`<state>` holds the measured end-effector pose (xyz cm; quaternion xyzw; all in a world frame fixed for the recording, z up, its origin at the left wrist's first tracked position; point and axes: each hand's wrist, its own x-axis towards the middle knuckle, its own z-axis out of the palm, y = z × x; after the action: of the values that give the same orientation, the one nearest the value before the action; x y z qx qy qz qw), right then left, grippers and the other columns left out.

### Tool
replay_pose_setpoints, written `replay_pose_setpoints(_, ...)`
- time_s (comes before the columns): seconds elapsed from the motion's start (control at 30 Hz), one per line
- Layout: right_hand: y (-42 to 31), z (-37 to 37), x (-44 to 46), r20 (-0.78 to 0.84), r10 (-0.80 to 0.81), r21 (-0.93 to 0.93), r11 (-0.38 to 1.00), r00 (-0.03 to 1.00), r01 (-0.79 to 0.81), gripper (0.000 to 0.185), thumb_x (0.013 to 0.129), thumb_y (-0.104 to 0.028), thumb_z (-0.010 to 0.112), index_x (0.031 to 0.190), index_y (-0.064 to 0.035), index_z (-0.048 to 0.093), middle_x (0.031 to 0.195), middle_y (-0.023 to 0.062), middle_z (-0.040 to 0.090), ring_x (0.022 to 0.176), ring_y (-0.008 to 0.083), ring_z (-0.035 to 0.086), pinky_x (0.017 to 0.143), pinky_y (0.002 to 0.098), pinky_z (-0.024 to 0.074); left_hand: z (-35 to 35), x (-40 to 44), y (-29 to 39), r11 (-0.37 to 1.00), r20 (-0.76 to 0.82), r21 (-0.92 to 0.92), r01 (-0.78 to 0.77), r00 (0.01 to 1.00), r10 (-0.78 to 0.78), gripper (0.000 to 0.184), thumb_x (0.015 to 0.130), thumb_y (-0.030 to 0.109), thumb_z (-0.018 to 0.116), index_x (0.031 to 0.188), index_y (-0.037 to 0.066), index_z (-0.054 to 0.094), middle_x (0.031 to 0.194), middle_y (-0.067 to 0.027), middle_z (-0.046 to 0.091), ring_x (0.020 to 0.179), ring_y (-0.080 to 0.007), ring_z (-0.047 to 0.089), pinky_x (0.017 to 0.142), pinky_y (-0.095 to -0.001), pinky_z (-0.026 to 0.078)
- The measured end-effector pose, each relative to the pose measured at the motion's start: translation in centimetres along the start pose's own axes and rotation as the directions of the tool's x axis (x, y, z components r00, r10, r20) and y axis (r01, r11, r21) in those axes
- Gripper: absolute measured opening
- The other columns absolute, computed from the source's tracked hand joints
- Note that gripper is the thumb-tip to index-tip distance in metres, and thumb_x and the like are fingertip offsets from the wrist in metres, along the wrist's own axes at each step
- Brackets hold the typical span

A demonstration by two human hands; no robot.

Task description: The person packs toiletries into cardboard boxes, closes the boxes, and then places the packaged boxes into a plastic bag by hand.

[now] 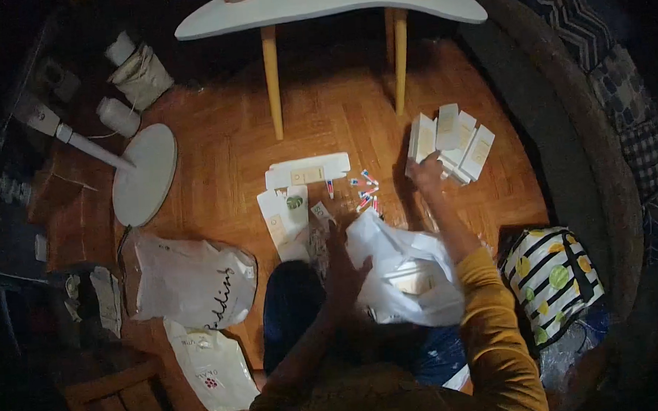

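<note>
My right hand (426, 173) reaches forward to a group of slim white boxes (477, 153) on the floor. Its fingers are bent around the near end of the leftmost white box (420, 135). Close to my lap, my left hand (345, 273) has its thumb and fingers apart beside a white plastic bag (372, 240). Inside the bag's mouth, a pale box (415, 279) shows. Several small red, white and blue tubes (365, 192) lie loose beyond the bag. Flattened white cartons (308, 171) lie to their left, one with a green leaf print.
A white table (326, 8) on wooden legs stands ahead. At left are a round white stand base (145, 174), a plastic mailer bag (195, 279) and a cream pouch (215, 371). A striped, fruit-print bag (552, 283) is at right, near a dark sofa (555, 112).
</note>
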<state>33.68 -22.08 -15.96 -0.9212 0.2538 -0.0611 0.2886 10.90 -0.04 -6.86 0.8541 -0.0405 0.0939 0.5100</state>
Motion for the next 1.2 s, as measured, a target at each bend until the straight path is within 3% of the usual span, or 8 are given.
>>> replay_pose_setpoints(0.1,0.0,-6.8,-2.8,0.471,-0.069,0.664,0.684,0.879,-0.302,0.058,0.076,-0.042,0.061,0.11,0.0034,0.05,0.099,0.0163,0.059,0.081,0.024,0.059,0.071,0.0346,0.0475,-0.5,-0.9,-1.3,0.945,0.023,0.302,0.128,0.99,-0.142,0.068,0.075,0.03,0.067,0.126,-0.003,0.035,0.128,-0.0248,0.038,0.116,-0.0371,0.04,0.097,-0.0402,0.033)
replay_pose_setpoints(0.23,-2.9,-21.0,-15.4,0.341,-0.327,0.894,0.402,0.881,-0.196,0.046,0.079,-0.015,0.06,0.119,-0.0007,0.043,0.104,0.0103,0.057,0.086,0.0173,0.058,0.075,0.0299,0.0495,-2.1,0.2,2.4,0.986,-0.014,0.062,0.156,0.988,-0.155,0.038,0.083,0.035,0.058,0.086,-0.003,0.053,0.084,-0.0226,0.058,0.08,-0.0403,0.055,0.071,-0.043,0.043)
replay_pose_setpoints(0.33,0.9,-20.7,-20.7,0.493,-0.402,0.85,0.412,0.771,-0.328,0.056,0.071,-0.007,0.067,0.12,0.0007,0.041,0.104,0.0101,0.057,0.093,0.0168,0.057,0.082,0.0293,0.0467,-2.0,0.7,3.0,0.93,0.108,0.122,0.346,0.927,-0.359,0.037,0.086,0.036,0.051,0.098,0.001,0.057,0.082,-0.0199,0.061,0.078,-0.0318,0.059,0.072,-0.0377,0.045)
replay_pose_setpoints(0.53,4.4,-15.3,-23.8,0.277,-0.668,0.729,0.614,0.691,0.302,0.074,0.064,-0.012,0.073,0.127,-0.0011,0.034,0.115,0.014,0.05,0.107,0.0216,0.049,0.091,0.0322,0.0401,-3.7,0.3,6.9,0.857,0.064,-0.472,0.208,0.977,-0.202,0.04,0.089,0.032,0.049,0.069,-0.003,0.055,0.061,-0.0127,0.053,0.056,-0.0177,0.05,0.055,-0.0313,0.041)
replay_pose_setpoints(0.67,12.6,-8.5,-17.3,0.589,-0.563,0.41,0.826,0.58,0.386,0.062,0.066,-0.016,0.072,0.12,-0.0009,0.044,0.119,0.0178,0.05,0.112,0.0235,0.047,0.094,0.0333,0.0373,-4.6,-0.3,7.7,0.98,-0.099,-0.2,-0.02,0.995,0.0,0.036,0.09,0.026,0.047,0.072,-0.004,0.055,0.06,-0.0092,0.052,0.057,-0.0129,0.047,0.054,-0.0307,0.039)
replay_pose_setpoints(0.77,12.1,-9.3,-16.1,0.53,-0.746,0.132,0.543,0.404,0.829,0.06,0.069,-0.026,0.067,0.12,-0.0022,0.046,0.12,0.0189,0.05,0.111,0.0279,0.048,0.095,0.0362,0.0369,-5.3,-1.3,10.2,0.929,-0.075,-0.37,-0.011,0.997,-0.019,0.034,0.091,0.022,0.046,0.071,-0.004,0.054,0.059,-0.0071,0.049,0.056,-0.0115,0.045,0.053,-0.0307,0.038)
replay_pose_setpoints(1.03,7.8,-10.1,-15.3,0.808,-0.551,0.294,0.682,0.208,0.669,0.066,0.066,-0.027,0.069,0.126,-0.0131,0.045,0.127,0.0129,0.047,0.12,0.0288,0.04,0.101,0.0353,0.0302,-4.8,-1.3,7.6,0.993,0.146,-0.114,0.033,0.989,-0.016,0.029,0.088,0.023,0.047,0.083,-0.004,0.058,0.065,-0.0147,0.055,0.06,-0.0229,0.055,0.058,-0.0345,0.043)
replay_pose_setpoints(1.2,8.3,-7.6,-15.9,0.923,-0.219,-0.073,0.708,0.317,0.702,0.049,0.069,-0.019,0.066,0.115,-0.0063,0.053,0.111,0.017,0.057,0.105,0.0289,0.053,0.092,0.0368,0.0401,-2.6,-0.4,6.3,0.995,0.057,-0.09,0.031,0.998,-0.026,0.035,0.085,0.025,0.048,0.105,-0.002,0.055,0.085,-0.0237,0.061,0.08,-0.0366,0.06,0.071,-0.0427,0.045)
